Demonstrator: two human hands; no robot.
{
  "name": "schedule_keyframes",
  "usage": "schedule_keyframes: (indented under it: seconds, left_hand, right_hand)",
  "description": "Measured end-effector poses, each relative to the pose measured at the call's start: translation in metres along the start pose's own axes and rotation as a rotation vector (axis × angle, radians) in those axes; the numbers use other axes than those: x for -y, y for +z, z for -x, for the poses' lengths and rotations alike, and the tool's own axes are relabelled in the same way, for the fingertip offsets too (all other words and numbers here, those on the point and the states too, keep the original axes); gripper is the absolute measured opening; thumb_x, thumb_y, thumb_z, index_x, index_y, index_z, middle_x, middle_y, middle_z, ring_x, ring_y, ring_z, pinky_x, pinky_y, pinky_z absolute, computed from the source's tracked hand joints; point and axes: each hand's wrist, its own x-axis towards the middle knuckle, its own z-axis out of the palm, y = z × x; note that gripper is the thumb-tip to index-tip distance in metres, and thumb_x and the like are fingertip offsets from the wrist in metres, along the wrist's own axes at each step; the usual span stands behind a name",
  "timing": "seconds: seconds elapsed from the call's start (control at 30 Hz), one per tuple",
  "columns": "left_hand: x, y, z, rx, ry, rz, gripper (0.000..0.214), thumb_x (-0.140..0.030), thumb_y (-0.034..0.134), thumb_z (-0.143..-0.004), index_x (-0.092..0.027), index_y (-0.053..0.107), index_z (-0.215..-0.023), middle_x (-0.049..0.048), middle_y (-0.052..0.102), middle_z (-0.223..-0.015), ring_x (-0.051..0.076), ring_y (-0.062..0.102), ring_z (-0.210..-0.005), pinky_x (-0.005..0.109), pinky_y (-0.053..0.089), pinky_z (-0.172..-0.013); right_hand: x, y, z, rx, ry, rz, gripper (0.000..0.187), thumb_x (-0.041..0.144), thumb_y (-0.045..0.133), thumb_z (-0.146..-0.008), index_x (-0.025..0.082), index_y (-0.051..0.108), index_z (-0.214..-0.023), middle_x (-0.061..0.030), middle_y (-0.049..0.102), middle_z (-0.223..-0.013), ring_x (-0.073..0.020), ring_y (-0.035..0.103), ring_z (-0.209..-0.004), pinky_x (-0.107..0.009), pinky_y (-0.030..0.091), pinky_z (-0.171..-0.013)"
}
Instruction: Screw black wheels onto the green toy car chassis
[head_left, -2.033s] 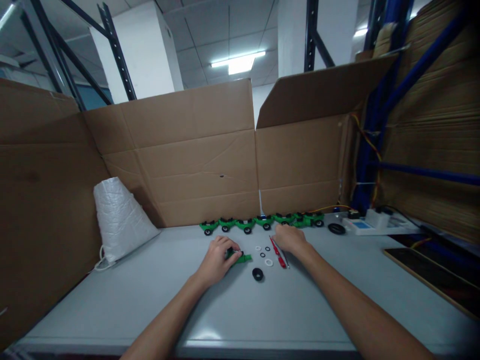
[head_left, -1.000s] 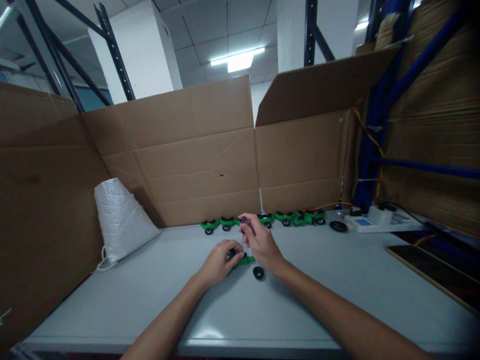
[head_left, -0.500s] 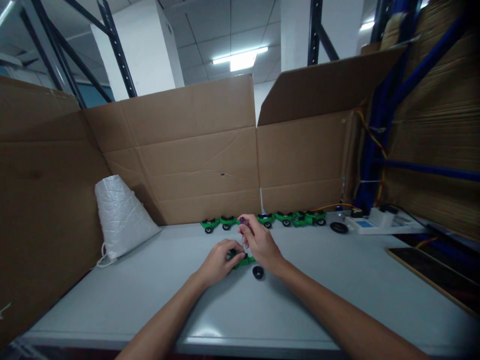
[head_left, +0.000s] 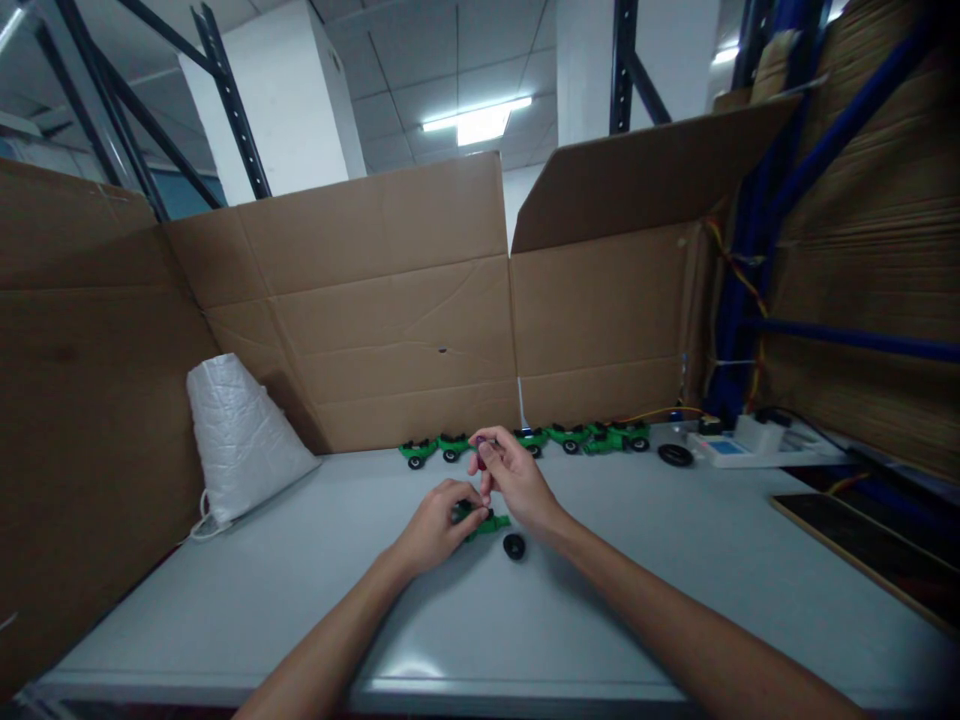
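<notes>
Near the middle of the table [head_left: 315, 600], my left hand [head_left: 436, 525] is closed around a green toy vehicle [head_left: 491, 525] and steadies it on the surface. Most of the toy's left part is hidden under my fingers. Just above it, my right hand [head_left: 517, 480] pinches what looks like a small screwdriver with a purple handle [head_left: 481, 452], upright with its lower end toward the toy. Whether that end touches the toy is too small to tell. A loose black wheel [head_left: 514, 546] lies beside the toy, below my right wrist.
Several green toy vehicles [head_left: 570, 440] stand along the cardboard back wall [head_left: 375, 330]. Right of them lie a black ring [head_left: 676, 456] and a white power strip [head_left: 765, 450] with cables. A white foam bag [head_left: 244, 440] leans at the left. A dark panel [head_left: 862, 540] is at the right edge.
My right hand's fingers have shifted slightly around the purple handle, which shows more of its side now. My left hand and the green toy stay in place. The whole view has moved a little.
</notes>
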Motion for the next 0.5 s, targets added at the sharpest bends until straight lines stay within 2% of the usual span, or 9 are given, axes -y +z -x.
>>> schedule_keyframes:
  seconds: [0.07,0.17,0.37,0.5]
  left_hand:
    - [-0.0011,-0.0007,0.0000,-0.004,-0.004,-0.007,0.018,-0.036,0.065,-0.099,-0.021,0.070,-0.095,0.0067,0.073,-0.102,0.023,0.066,-0.100,0.033,0.050,-0.094]
    - [-0.0029,-0.0023,-0.0002,0.000,-0.006,-0.012,0.016,-0.035,0.065,-0.099,-0.021,0.069,-0.094,0.0062,0.073,-0.101,0.023,0.066,-0.100,0.033,0.049,-0.095]
    - [-0.0029,-0.0028,-0.0005,0.009,0.002,-0.006,0.014,-0.032,0.064,-0.100,-0.021,0.069,-0.095,0.0059,0.074,-0.101,0.023,0.065,-0.103,0.032,0.048,-0.095]
    - [-0.0006,-0.0019,-0.0002,0.010,-0.010,-0.004,0.015,-0.034,0.065,-0.099,-0.020,0.069,-0.094,0.0065,0.073,-0.103,0.023,0.065,-0.101,0.032,0.049,-0.093]
  right_hand:
    - [0.0018,0.0014,0.0011,0.025,0.013,-0.017,0.043,0.064,0.059,-0.097,0.023,0.060,-0.113,0.0017,0.064,-0.084,-0.0091,0.057,-0.049,-0.021,0.047,-0.042]
    - [0.0010,0.0018,0.0012,0.037,0.014,-0.023,0.042,0.063,0.060,-0.098,0.022,0.063,-0.107,0.0006,0.063,-0.087,-0.0083,0.057,-0.051,-0.021,0.048,-0.045]
    - [-0.0052,-0.0016,-0.0007,0.020,0.026,-0.041,0.040,0.060,0.069,-0.093,0.023,0.056,-0.100,0.0012,0.068,-0.091,-0.0074,0.056,-0.051,-0.020,0.047,-0.045]
    - [-0.0058,-0.0015,-0.0003,0.006,0.060,-0.064,0.044,0.059,0.075,-0.088,0.023,0.053,-0.100,0.0026,0.069,-0.086,-0.0076,0.056,-0.050,-0.020,0.047,-0.045]
